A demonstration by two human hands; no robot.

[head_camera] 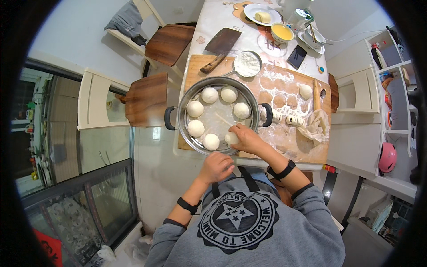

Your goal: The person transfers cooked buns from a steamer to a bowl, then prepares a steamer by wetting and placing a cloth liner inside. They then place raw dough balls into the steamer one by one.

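A metal steamer pot with black side handles stands at the board's left front. Several round white dough buns, one of them at the left, form a ring on its lined floor. My right hand reaches over the pot's near right rim, fingers around a dough bun at that end of the ring. Just outside the near rim is my left hand, fingers curled and its palm hidden; nothing shows in it. Another dough bun sits on the floured wooden board.
Sliced dough rolls, a crumpled cloth, a rolling pin and a spoon lie on the board's right. Behind the pot are a flour sieve and cleaver. Farther back are a yellow-filled bowl and phone.
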